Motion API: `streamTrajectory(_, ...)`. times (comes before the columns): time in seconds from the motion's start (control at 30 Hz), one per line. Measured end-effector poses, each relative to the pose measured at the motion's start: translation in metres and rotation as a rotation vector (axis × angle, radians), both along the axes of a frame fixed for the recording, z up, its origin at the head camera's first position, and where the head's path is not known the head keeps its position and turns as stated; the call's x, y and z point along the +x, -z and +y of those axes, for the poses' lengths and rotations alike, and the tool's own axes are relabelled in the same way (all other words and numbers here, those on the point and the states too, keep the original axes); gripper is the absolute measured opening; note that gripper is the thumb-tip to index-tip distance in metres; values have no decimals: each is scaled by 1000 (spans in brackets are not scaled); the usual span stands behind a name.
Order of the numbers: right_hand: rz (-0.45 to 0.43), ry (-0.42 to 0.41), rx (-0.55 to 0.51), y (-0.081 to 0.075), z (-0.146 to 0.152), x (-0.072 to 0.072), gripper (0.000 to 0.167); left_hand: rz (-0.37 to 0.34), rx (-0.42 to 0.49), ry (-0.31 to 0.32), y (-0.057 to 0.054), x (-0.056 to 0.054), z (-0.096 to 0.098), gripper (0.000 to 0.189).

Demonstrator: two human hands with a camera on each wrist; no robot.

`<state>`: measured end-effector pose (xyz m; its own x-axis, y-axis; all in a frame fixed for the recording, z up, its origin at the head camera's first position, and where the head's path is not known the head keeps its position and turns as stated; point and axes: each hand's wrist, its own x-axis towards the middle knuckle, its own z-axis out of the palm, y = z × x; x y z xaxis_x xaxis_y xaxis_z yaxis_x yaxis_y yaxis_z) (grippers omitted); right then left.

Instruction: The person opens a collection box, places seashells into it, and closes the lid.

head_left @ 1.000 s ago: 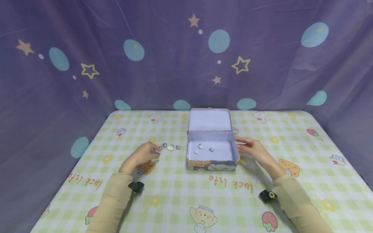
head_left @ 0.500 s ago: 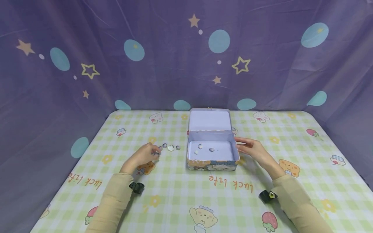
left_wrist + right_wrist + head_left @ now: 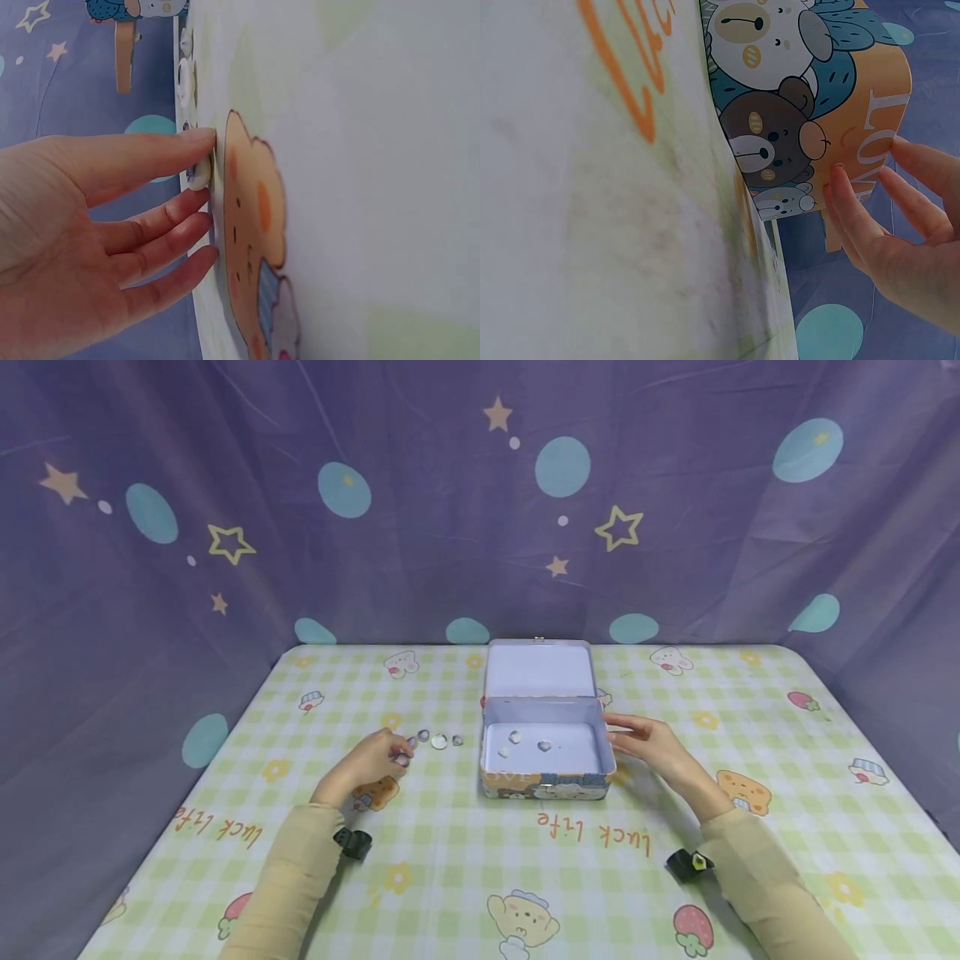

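Observation:
My left hand (image 3: 370, 758) is low over the cloth, left of a short row of small seashells. Its thumb and forefinger pinch one purplish seashell (image 3: 199, 172), at the fingertips in the left wrist view. Beside them lie a larger white seashell (image 3: 439, 742), a small purple one (image 3: 423, 736) and another (image 3: 457, 740). A hinged tin box (image 3: 547, 785) with cartoon animals on its side stands with its lid (image 3: 540, 668) raised. Inside sit a few seashells (image 3: 544, 746). My right hand (image 3: 654, 750) touches the box's right wall with extended fingers.
A green-checked cloth (image 3: 480, 868) with printed cartoons covers the table. Behind and at the sides hangs a purple curtain (image 3: 450, 568) with stars and ovals. A dark camera (image 3: 354, 843) is worn at the left wrist, another (image 3: 688, 864) at the right.
The left fingers have drawn together on the seashell at their tips, which shows more plainly now. The right hand and the tin box have stayed in place.

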<state>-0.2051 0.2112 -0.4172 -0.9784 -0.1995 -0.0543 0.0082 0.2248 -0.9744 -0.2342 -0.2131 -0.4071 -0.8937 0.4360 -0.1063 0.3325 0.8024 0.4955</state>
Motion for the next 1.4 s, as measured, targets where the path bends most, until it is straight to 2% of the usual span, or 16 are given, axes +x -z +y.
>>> streamTrajectory(0.6, -4, 5, 4, -1, 0, 1, 54, -3, 18, -43, 4, -4, -1, 11)
streamTrajectory(1.07, -8, 0, -9, -1, -1, 1, 52, 11, 79, -87, 6, -5, -3, 8)
streamTrajectory(1.23, -5, 0, -3, -2, -1, 1, 53, 17, 116, -86, 2, -4, -1, 12)
streamTrajectory(1.4, -5, -2, -5, -2, -1, 1, 53, 48, 188, -46, -5, -4, 3, 13)
